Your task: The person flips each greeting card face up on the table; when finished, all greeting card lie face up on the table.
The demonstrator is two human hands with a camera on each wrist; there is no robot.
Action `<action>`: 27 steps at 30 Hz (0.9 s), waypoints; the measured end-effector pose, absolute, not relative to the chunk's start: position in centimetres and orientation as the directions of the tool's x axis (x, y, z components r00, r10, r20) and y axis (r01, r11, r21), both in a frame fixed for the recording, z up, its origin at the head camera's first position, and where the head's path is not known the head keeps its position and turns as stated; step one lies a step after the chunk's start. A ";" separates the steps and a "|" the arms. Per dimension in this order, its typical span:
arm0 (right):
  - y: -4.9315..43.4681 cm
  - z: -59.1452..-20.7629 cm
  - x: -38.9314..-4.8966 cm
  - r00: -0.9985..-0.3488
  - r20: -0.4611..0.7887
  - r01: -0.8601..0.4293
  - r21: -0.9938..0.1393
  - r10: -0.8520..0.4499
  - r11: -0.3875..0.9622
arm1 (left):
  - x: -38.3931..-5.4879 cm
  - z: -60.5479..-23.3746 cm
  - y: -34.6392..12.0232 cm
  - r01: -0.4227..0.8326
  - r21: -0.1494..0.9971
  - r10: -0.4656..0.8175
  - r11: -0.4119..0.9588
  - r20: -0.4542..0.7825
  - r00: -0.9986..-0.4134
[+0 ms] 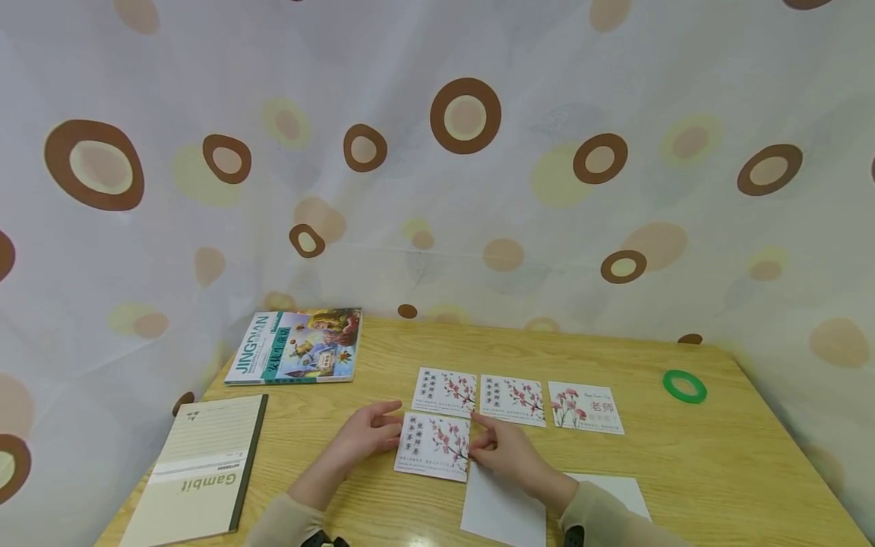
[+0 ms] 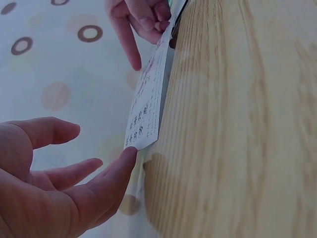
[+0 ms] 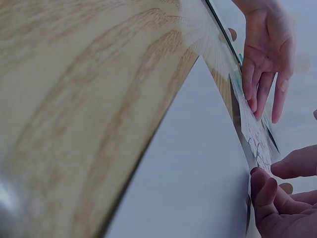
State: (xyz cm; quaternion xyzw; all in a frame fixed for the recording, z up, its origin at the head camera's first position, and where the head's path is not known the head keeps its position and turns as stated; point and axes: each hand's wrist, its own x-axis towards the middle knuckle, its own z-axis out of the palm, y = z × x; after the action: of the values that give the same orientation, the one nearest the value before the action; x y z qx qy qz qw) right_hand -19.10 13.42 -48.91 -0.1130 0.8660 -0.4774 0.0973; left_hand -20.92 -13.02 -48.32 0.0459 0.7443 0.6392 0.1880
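Note:
A square card (image 1: 433, 447) with pink blossom branches and dark Chinese characters lies between my hands, tilted slightly off the table in the wrist views. My right hand (image 1: 509, 456) holds its right edge, with curled fingers at the edge and the index finger stretched toward the top corner. At the left edge, my left hand (image 1: 367, 435) touches the card with a fingertip, its thumb raised apart in the left wrist view. Just behind lie two matching blossom cards, a left one (image 1: 446, 390) and a middle one (image 1: 513, 399), and a carnation card (image 1: 585, 408).
White blank sheets (image 1: 506, 507) lie under and beside my right forearm. A green tape roll (image 1: 684, 386) sits at the right. On the left are a colourful book (image 1: 297, 346) and a notebook (image 1: 198, 471). A patterned curtain (image 1: 437, 197) hangs behind the wooden table (image 1: 738, 456).

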 end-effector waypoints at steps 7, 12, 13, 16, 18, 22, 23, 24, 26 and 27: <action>13.6 -48.9 -19.2 -0.954 -0.079 -0.088 -0.847 -0.289 0.525 | -20.9 -48.5 -12.9 -0.165 0.964 0.305 0.208 -0.224 -0.926; 13.8 -48.9 -19.3 -0.953 -0.094 -0.075 -0.846 -0.286 0.528 | -21.0 -48.3 -12.8 -0.176 0.961 0.307 0.213 -0.237 -0.922; 13.9 -48.9 -19.4 -0.954 -0.099 -0.070 -0.846 -0.284 0.528 | -21.0 -48.3 -12.8 -0.178 0.961 0.308 0.213 -0.238 -0.921; 13.9 -48.9 -19.4 -0.954 -0.108 -0.058 -0.850 -0.281 0.523 | -20.9 -48.3 -12.7 -0.185 0.960 0.305 0.210 -0.244 -0.920; 14.0 -48.8 -19.4 -0.953 -0.115 -0.047 -0.855 -0.279 0.516 | -20.9 -48.2 -12.6 -0.188 0.959 0.302 0.213 -0.248 -0.921; 13.9 -48.6 -19.3 -0.951 -0.125 -0.035 -0.864 -0.281 0.502 | -20.7 -48.2 -12.6 -0.190 0.955 0.293 0.227 -0.254 -0.922; 13.9 -48.5 -19.2 -0.951 -0.126 -0.034 -0.864 -0.281 0.503 | -20.7 -48.2 -12.6 -0.189 0.955 0.292 0.229 -0.253 -0.923; 13.9 -48.4 -19.2 -0.951 -0.128 -0.033 -0.863 -0.282 0.503 | -20.8 -48.2 -12.6 -0.189 0.954 0.288 0.233 -0.253 -0.923; 14.0 -48.2 -19.2 -0.950 -0.126 -0.036 -0.864 -0.286 0.502 | -20.8 -48.3 -12.6 -0.186 0.954 0.284 0.236 -0.250 -0.926; 14.1 -48.2 -19.2 -0.949 -0.124 -0.041 -0.862 -0.289 0.506 | -20.7 -48.2 -12.6 -0.184 0.954 0.277 0.237 -0.248 -0.928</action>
State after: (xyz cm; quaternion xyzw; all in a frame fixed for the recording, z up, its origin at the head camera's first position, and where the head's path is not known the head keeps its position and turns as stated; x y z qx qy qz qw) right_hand -19.18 14.07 -48.17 -0.0961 0.8584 -0.4877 0.1270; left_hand -20.74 -12.61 -48.25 0.0304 0.7640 0.6168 0.1869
